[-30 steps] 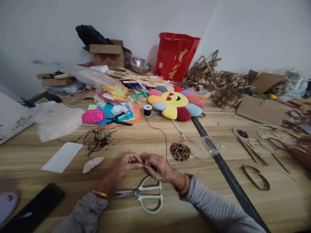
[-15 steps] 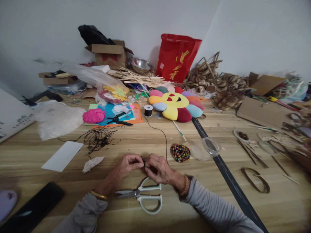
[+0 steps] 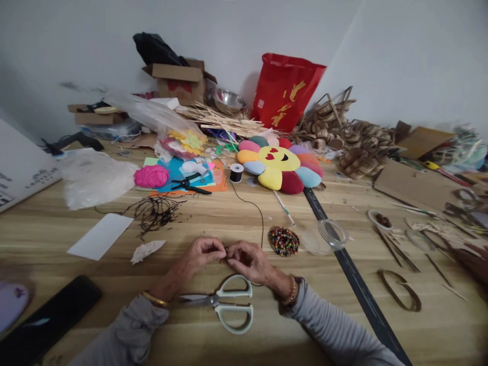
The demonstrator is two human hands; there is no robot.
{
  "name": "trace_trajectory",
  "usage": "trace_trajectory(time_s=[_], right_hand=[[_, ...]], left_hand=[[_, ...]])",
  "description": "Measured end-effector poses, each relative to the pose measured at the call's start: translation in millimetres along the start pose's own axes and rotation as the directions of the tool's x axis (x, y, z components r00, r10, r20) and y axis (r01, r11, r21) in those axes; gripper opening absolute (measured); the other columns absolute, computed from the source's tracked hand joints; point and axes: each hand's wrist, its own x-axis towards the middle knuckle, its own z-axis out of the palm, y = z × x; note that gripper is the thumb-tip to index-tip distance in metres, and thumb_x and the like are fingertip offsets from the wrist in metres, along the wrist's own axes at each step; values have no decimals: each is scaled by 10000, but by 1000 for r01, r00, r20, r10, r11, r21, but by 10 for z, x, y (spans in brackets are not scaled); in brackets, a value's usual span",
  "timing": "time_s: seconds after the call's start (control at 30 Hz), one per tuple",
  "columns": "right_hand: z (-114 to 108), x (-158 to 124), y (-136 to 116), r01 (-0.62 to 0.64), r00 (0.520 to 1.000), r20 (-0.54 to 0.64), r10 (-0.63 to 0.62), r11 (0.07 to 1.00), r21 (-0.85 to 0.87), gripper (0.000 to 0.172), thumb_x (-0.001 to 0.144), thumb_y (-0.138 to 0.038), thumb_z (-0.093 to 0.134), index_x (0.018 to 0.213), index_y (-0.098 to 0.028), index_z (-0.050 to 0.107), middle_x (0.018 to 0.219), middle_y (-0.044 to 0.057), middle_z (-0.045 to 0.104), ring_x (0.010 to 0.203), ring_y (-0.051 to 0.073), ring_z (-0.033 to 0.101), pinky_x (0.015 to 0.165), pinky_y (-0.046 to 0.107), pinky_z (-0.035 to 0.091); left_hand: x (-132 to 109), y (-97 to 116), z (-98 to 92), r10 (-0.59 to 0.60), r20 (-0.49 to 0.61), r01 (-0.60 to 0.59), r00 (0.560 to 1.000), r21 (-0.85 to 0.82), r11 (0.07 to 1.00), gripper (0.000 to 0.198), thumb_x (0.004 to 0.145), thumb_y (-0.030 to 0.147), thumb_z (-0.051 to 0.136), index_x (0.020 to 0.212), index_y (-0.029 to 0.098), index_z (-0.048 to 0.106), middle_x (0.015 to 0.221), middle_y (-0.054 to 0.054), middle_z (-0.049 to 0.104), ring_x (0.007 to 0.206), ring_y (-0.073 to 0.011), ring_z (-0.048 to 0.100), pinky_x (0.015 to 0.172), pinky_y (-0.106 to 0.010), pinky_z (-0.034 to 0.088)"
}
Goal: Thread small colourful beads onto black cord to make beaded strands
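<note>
My left hand and my right hand meet above the table, fingertips pinched on a small dark bit of cord; its exact shape is hidden by the fingers. A thin black cord runs from a spool of black cord to my right hand, and a short loop shows below that hand. Just under the hands lie scissors with white handles, blades partly apart and pointing left. A coiled string of multicoloured beads rests to the right of my right hand.
Left are a tangle of black cord, white paper, crumpled tissue, a phone and black pliers. Behind lies a flower cushion. Right are a clear round lid and a bent brown strip. Another person's hand shows at the edge.
The view has shifted slightly. My hands stay pinched together at nearly the same place, and a loop of cord now shows below my right hand.
</note>
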Motion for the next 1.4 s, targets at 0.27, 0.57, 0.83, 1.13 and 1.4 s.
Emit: trace_trajectory(time_s=[0.27,0.57,0.83,1.13,1.4], right_hand=[[29,1,65,-94,995,-7,95,991,90,204,867,-333,590,873,-138,650,733,42,647,635,116,581,592,209,475],[-6,27,81,-23,996,-90,25,999,28,234,912,-330,536,791,-148,622,718,43,599,664,136,556,617,240,454],[-13,38,86,-68,991,-114,77,995,76,247,886,-369,569,782,-150,618,698,36,581,637,130,534,573,233,431],[26,14,119,-145,982,-100,158,982,121,264,874,-393,587,776,-149,611,661,14,568,573,107,510,509,205,422],[-21,52,73,-49,994,-98,52,998,28,245,897,-346,555,769,-146,616,709,31,571,662,132,534,603,234,423]], left_hand=[[1,-31,-22,48,-33,-46,998,60,997,202,661,326,722,649,135,656,646,-15,643,653,-151,553,636,-248,427],[-22,-86,-53,84,-12,-73,996,380,922,78,692,212,651,691,151,700,639,-20,657,594,-136,560,555,-216,414],[-85,-92,-68,186,189,-265,964,688,675,141,758,136,592,732,193,718,712,-36,677,684,-168,579,670,-249,411],[-123,-39,-12,215,207,-297,954,729,616,177,821,150,552,760,200,710,747,-36,663,761,-185,583,737,-268,401],[-73,-46,10,184,99,-205,978,634,746,135,724,123,578,713,177,701,674,-23,652,619,-146,563,602,-230,422]])
